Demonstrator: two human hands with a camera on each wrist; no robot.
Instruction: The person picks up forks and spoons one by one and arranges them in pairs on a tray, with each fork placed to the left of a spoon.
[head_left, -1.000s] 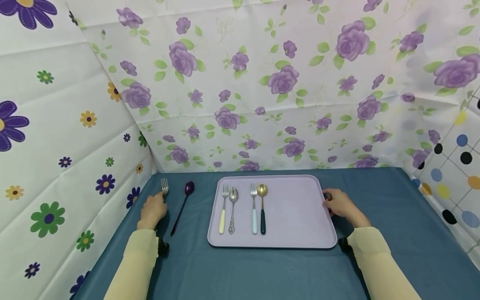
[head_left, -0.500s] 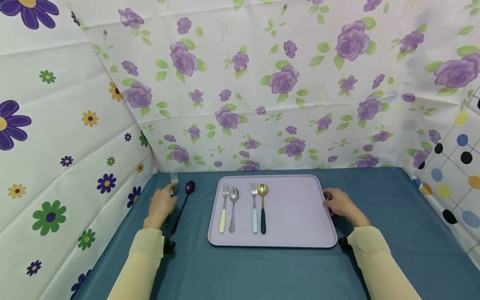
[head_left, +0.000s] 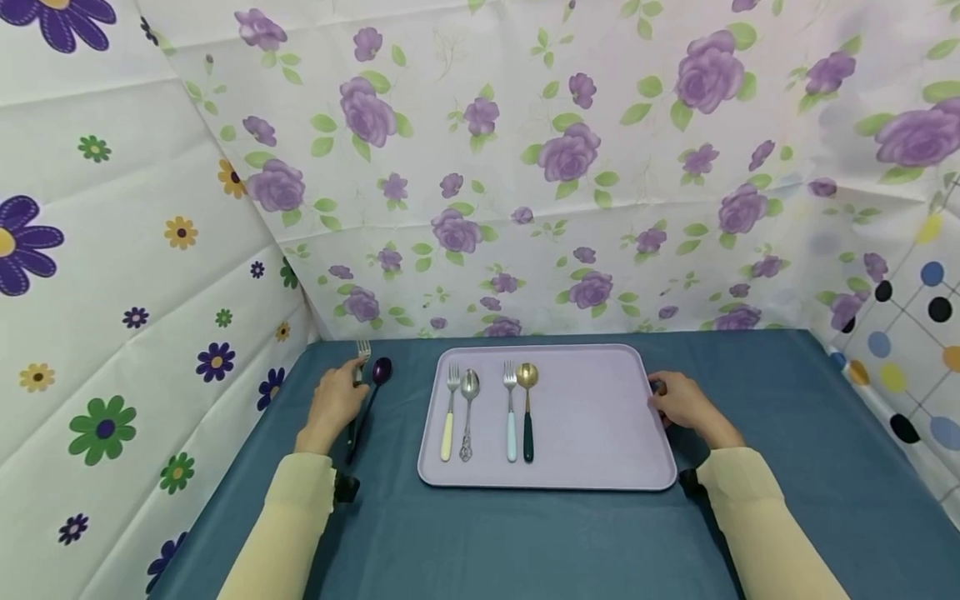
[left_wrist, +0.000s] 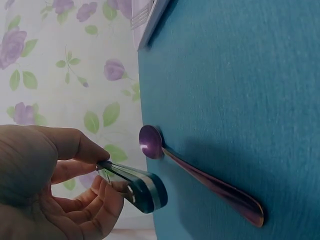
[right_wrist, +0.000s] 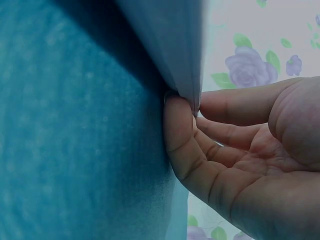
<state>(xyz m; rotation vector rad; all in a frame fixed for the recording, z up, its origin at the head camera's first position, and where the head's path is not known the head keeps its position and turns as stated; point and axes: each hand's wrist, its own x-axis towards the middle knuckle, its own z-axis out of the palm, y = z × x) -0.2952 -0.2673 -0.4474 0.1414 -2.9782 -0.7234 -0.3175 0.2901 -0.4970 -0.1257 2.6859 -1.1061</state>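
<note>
between thumb and fingers of the left hand (head_left: 336,402), a dark-handled fork (left_wrist: 145,192)

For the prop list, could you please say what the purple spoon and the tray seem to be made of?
Purple spoon: probably polished metal, given the bright highlight in its bowl. Tray: perhaps matte plastic, judging by its even lilac surface and raised rim.

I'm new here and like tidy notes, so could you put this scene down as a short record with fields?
Left hand: pinches a dark-handled fork
Right hand: grips the lavender tray by its right edge
On the tray, left to right: yellow-handled fork, silver spoon, pale-blue-handled fork, gold-bowled spoon
Off the tray: purple spoon, lying on the blue tablecloth
Backdrop: purple-flowered cloth
</note>
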